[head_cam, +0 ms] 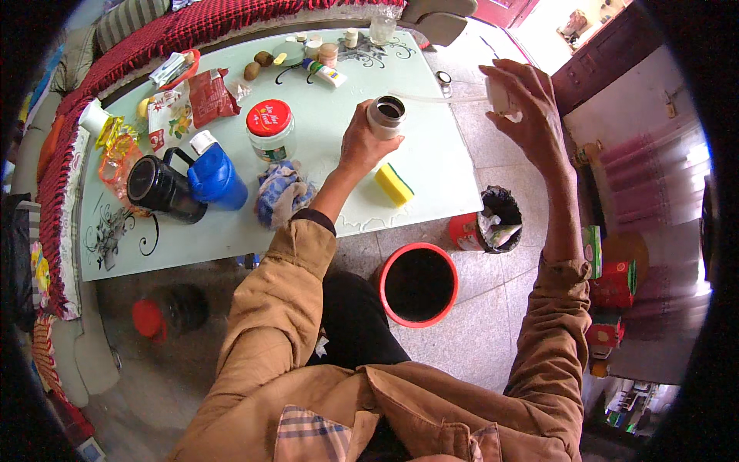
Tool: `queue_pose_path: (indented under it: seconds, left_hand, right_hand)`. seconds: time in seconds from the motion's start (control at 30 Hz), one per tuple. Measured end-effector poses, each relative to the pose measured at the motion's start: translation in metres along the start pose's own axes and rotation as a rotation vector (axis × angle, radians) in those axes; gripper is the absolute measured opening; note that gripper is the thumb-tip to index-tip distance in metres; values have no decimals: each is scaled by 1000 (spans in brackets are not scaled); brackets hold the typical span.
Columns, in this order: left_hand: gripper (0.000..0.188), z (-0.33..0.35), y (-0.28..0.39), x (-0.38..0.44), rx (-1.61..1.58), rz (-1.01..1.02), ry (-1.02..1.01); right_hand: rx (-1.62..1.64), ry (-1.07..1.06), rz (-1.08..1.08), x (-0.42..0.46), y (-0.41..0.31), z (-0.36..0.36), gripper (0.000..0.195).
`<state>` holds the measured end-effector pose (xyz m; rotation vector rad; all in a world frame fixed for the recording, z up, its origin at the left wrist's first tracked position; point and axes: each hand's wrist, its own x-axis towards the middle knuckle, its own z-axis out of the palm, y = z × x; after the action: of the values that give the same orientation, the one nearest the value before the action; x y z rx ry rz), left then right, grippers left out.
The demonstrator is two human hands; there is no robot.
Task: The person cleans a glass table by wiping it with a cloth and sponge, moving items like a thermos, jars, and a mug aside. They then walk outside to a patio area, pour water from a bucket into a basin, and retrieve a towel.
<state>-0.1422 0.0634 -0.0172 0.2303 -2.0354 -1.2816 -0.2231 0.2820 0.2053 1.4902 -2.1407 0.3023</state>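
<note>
My left hand (358, 141) grips a pale metal bottle (382, 127) above the glass-topped table, its mouth uncovered and its inside dark. Raised off the table's right side, my right hand (532, 110) pinches a whitish object (497, 97). A long, pale translucent strip (441, 98) reaches from it towards the bottle; I cannot tell exactly what it is. Just nearer than the bottle lies a yellow sponge (394, 186) with a dark green scouring side. A crumpled blue-and-white cloth (283, 193) rests by my left forearm. Beyond it stands a clear jar (270, 134) with a red lid.
A black jug (164, 187) and a blue cup (217, 178) lie on the table (231, 245) at left, near snack bags (193, 107). A tube (324, 73) and small containers sit at the back. Below are a red-rimmed bucket (418, 324) of dark liquid and a lined bin (465, 232).
</note>
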Motion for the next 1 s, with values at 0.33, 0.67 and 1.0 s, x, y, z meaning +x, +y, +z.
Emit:
queue_pose_path:
  seconds: [0.33, 0.67, 1.0]
  left_hand:
    - [84, -44, 34, -30, 296, 122, 55]
    - [80, -61, 60, -58, 68, 110, 53]
    - [79, -88, 59, -63, 188, 101, 45]
  right_hand:
    - [127, -149, -355, 43, -49, 26, 86]
    - [404, -453, -360, 57, -89, 53, 77]
    - [379, -485, -383, 69, -110, 42, 58]
